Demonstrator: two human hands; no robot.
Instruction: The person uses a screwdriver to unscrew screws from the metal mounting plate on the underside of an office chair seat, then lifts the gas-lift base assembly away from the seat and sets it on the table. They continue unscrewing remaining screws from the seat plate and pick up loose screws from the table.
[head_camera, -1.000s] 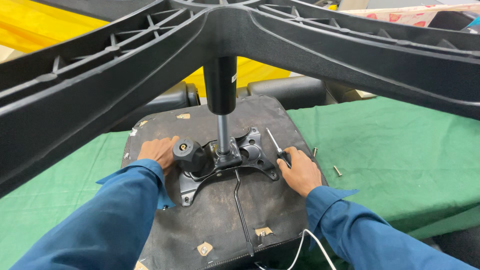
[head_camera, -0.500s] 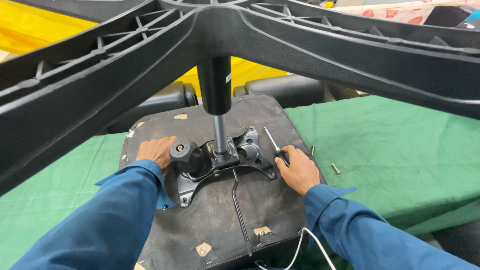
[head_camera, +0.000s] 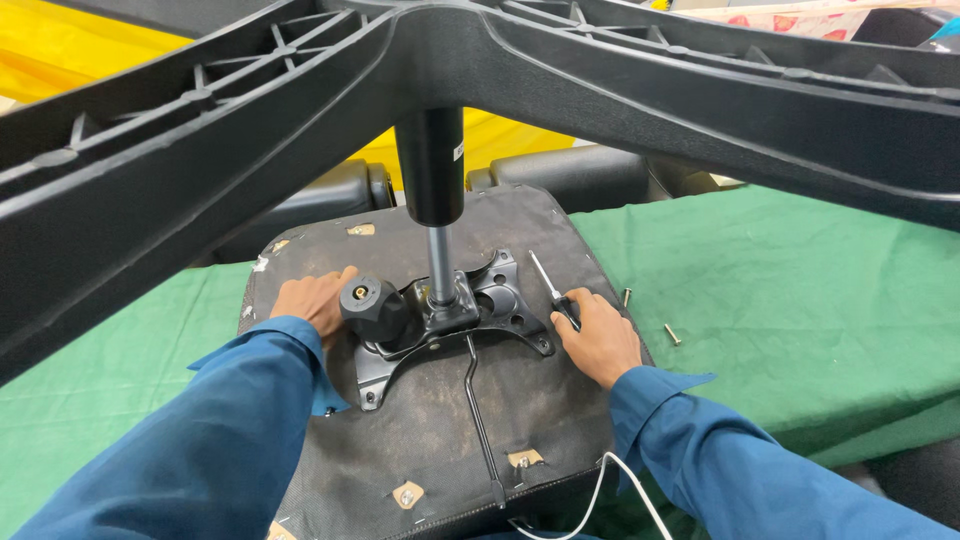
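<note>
Your left hand lies flat and open on the seat underside; your right hand grips the screwdriver, loose screws at three o'clock. The chair base overhead hides the far worktop.

Two loose screws lie on the green cloth near its right edge. A yellow sheet covers the far left corner.
</note>
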